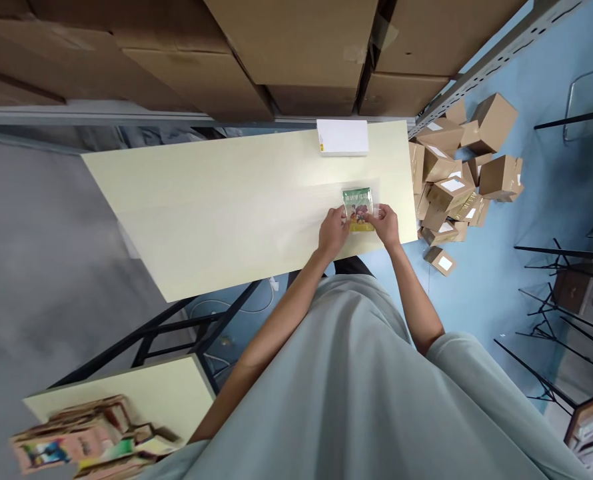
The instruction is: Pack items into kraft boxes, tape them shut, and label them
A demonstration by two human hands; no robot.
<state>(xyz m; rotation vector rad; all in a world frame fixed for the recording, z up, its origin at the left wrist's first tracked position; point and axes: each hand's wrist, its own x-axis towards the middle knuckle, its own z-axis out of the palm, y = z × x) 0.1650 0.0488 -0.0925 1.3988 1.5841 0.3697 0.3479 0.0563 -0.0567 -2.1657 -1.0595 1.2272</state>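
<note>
A small green-and-yellow printed packet (358, 208), with pictures on its front and clear plastic around it, lies at the right part of the pale table (216, 207). My left hand (333, 231) grips its left edge, fingers closed. At the lower right of the packet, my right hand (386, 224) pinches its edge, with the thumb over the printed front. Whether the packet rests fully on the tabletop I cannot tell. Behind it, near the table's far edge, stands a white box (343, 138).
Large cardboard boxes (306, 47) fill a shelf beyond the table. Many small cartons (451, 190) are heaped on the blue floor to the right. At lower left, a second pale table (141, 383) bears stacked printed items (86, 437). Black-legged furniture (551, 313) stands far right.
</note>
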